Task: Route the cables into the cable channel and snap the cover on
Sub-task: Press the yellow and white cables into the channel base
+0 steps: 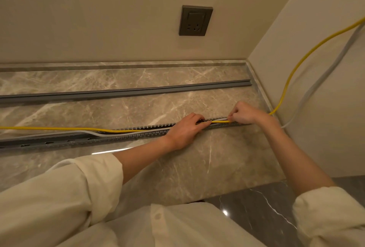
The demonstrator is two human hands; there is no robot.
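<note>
A grey slotted cable channel lies lengthwise across the marble counter. A yellow cable and a white cable run along it from the left; a black cable shows inside near the middle. My left hand presses its fingers down on the cables in the channel. Just to its right, my right hand pinches the yellow and white cables over the channel's right end. Both cables rise past that hand up the right wall. The grey cover strip lies apart, farther back on the counter.
A dark wall socket sits on the back wall above the counter. The right wall meets the marble counter at the corner by my right hand. The counter's front edge drops to a darker marble surface at the lower right.
</note>
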